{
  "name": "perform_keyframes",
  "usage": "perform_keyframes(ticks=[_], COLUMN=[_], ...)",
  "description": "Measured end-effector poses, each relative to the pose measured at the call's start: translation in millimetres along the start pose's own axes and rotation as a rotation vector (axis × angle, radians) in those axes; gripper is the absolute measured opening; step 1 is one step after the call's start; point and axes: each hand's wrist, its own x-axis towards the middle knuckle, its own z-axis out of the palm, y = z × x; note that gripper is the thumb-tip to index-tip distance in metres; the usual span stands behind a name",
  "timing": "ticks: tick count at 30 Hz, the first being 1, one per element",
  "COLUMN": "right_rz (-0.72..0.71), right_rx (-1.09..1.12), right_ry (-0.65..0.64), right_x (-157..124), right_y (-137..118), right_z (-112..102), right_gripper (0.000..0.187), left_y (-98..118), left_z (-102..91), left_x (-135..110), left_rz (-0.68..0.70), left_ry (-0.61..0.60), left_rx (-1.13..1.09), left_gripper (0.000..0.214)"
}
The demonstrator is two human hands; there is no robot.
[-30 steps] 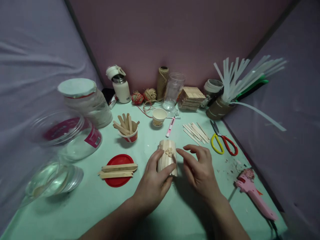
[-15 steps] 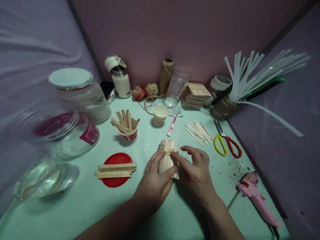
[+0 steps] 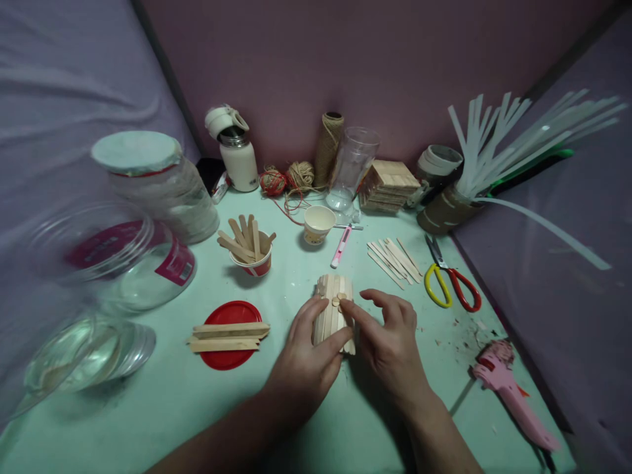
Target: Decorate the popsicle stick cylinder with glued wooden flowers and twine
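My left hand (image 3: pixel 309 352) is closed around a cylinder covered in wooden craft sticks (image 3: pixel 326 319), its thumb across the near side and its fingers on the left. Small rounded wooden pieces (image 3: pixel 336 301) sit on the cylinder's upper face in a little cluster. My right hand (image 3: pixel 392 342) has its index fingertip against this cluster. Its other fingers are apart and slightly bent, and nothing shows in its grasp. To the left, several pointed craft sticks (image 3: pixel 227 337) lie across a red lid (image 3: pixel 232 362).
A paper cup of sticks (image 3: pixel 257 266), a small cup (image 3: pixel 318 227) and a pink cutter (image 3: pixel 340 247) stand or lie beyond my hands. Thin sticks (image 3: pixel 395 263), scissors (image 3: pixel 449 280) and a pink glue gun (image 3: pixel 516 401) are at right. Clear plastic containers (image 3: pixel 126 276) crowd the left.
My right index finger has shifted slightly right, showing more of the small wooden pieces. My left hand keeps its hold on the cylinder. The view has shifted slightly.
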Motion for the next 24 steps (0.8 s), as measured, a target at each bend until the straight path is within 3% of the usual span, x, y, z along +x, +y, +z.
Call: perform_keyframes(ticks=[9, 14, 18, 24], right_rz=[0.015, 0.118, 0.250, 0.268], right_rx=[0.019, 0.217, 0.420, 0.479], right_ry=[0.001, 0.036, -0.022, -0.044], right_x=[-2, -2, -4, -5], right_y=[0, 5, 6, 2], right_z=[0, 4, 6, 7], right_gripper=[0.037, 0.041, 0.030, 0.026], left_y=[0, -1, 0, -3], left_z=[1.4, -0.4, -4.9, -11.6], left_x=[-1, 0, 2, 11], left_rz=[0.004, 0.035, 0.064, -0.029], left_ry=[0.030, 0.047, 0.062, 0.059], left_rx=[0.005, 0.016, -0.008, 0.010], left_gripper=[0.047, 0.043, 0.043, 0.058])
